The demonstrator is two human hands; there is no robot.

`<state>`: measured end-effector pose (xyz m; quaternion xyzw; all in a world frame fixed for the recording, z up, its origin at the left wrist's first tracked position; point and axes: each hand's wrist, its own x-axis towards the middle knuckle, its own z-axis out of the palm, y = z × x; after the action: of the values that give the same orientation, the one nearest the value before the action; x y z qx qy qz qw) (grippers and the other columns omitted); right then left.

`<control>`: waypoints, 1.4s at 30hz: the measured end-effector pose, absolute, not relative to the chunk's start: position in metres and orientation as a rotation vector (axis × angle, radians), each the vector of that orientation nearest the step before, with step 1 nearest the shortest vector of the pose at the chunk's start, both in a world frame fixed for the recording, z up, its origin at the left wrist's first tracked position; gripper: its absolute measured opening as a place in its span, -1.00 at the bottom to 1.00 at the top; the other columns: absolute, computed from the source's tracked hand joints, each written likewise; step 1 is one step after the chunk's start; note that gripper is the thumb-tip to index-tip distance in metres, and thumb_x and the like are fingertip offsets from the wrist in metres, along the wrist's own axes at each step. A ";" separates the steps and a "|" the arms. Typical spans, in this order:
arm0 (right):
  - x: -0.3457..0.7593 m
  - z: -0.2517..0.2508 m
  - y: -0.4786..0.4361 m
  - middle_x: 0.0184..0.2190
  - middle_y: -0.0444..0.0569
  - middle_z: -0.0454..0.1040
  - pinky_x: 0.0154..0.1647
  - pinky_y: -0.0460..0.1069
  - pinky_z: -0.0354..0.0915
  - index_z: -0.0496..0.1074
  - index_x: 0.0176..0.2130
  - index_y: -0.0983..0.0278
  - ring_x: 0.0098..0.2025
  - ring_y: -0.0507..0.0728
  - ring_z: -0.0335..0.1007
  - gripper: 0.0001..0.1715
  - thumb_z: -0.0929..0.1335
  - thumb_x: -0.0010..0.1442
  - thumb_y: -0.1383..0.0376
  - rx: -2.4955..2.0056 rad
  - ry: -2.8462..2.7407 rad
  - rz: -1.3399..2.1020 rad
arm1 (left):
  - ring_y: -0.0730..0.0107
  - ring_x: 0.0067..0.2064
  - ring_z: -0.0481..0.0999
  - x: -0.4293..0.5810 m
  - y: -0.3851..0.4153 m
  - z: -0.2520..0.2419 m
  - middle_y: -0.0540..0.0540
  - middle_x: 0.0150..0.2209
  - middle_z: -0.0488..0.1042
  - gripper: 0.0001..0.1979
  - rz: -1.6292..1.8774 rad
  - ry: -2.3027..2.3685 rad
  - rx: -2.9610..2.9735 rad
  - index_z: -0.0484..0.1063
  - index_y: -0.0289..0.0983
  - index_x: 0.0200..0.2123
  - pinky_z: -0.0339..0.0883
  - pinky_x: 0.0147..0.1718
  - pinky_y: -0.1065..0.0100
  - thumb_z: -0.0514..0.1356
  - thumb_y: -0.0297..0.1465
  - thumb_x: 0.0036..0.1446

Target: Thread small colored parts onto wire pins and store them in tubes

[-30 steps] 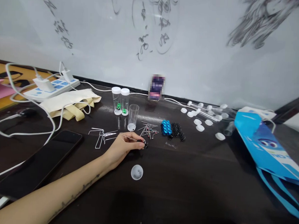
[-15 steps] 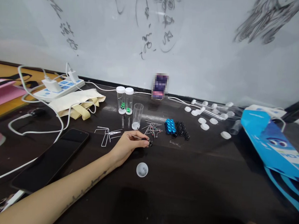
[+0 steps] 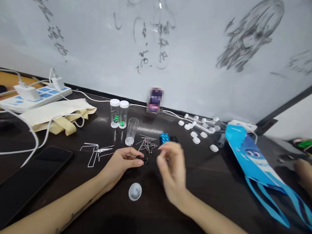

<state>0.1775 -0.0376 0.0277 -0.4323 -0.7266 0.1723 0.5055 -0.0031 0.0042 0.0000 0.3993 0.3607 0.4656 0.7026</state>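
1. Head view, left side: a dark phone [image 3: 33, 181] lies on the table, with bent white wires [image 3: 93, 155] to its right.
2. Left of the middle, two capped tubes [image 3: 115, 112] stand at the far side, and an uncapped tube [image 3: 131, 132] stands nearer, to their right.
3. In the middle, the left hand [image 3: 121, 161] is pinched closed on a thin pin [image 3: 129, 155] with small black bits [image 3: 143, 160] at its right end; this grip is unchanged. A small cup [image 3: 135, 191] sits nearer.
4. Just right, loose pins [image 3: 148, 144] lie beside blue beads [image 3: 164, 137].
5. Newly in view, the right hand [image 3: 173, 174] is raised, fingers loosely curled; blur means I cannot tell if it holds anything. It partly hides the black beads [image 3: 173, 138], so both hands are now among the small parts.
6. Farther right lie white caps [image 3: 196, 140] and a blue bag [image 3: 243, 149].
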 end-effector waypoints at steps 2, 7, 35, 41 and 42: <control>0.178 0.018 -0.032 -0.19 -0.01 0.32 -0.14 0.09 0.33 0.27 0.01 0.20 -0.20 0.15 0.32 -0.73 0.26 0.31 0.27 -1.023 -1.818 0.450 | 0.41 -0.35 0.51 -0.004 0.005 -0.003 -0.03 -0.37 0.60 -0.78 1.029 0.809 0.906 0.58 -0.25 -0.42 0.32 -0.29 0.41 0.46 -0.48 -0.24; 0.180 -0.001 -0.023 -0.17 -0.03 0.33 -0.17 0.04 0.30 0.20 0.07 0.17 -0.21 0.13 0.32 -0.54 0.37 0.21 0.32 -1.102 -1.861 0.565 | 0.41 -0.33 0.51 -0.005 0.005 -0.006 -0.01 -0.36 0.60 -0.77 1.016 0.816 0.878 0.58 -0.23 -0.43 0.30 -0.29 0.42 0.46 -0.49 -0.26; 0.183 0.007 -0.022 -0.54 -0.13 0.40 -0.43 -0.10 0.25 0.41 -0.40 0.28 -0.49 0.01 0.36 -0.64 0.21 0.37 0.23 -1.162 -1.898 0.895 | 0.41 -0.33 0.46 -0.003 0.002 -0.003 0.00 -0.37 0.54 -0.78 0.928 0.880 0.965 0.57 -0.22 -0.44 0.31 -0.33 0.43 0.46 -0.45 -0.26; 0.186 0.001 -0.025 -0.43 -0.04 0.43 -0.37 -0.01 0.30 0.42 -0.08 0.26 -0.44 0.08 0.35 -0.53 0.08 0.41 0.10 -1.062 -1.735 0.879 | 0.34 -0.28 0.51 -0.003 0.001 0.000 -0.05 -0.31 0.58 -0.77 0.979 0.886 0.869 0.56 -0.24 -0.45 0.34 -0.24 0.33 0.46 -0.46 -0.27; 0.186 0.000 -0.026 -0.41 -0.03 0.44 -0.36 0.00 0.30 0.43 -0.07 0.26 -0.43 0.09 0.35 -0.52 0.08 0.40 0.10 -1.040 -1.738 0.873 | 0.33 -0.28 0.51 -0.003 0.001 0.000 -0.05 -0.30 0.58 -0.77 0.984 0.890 0.852 0.55 -0.24 -0.45 0.34 -0.24 0.32 0.46 -0.46 -0.27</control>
<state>0.1865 -0.0258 0.0004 -0.4208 -0.7034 0.3531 0.4511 -0.0034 0.0012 0.0004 0.3833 0.4005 0.4425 0.7049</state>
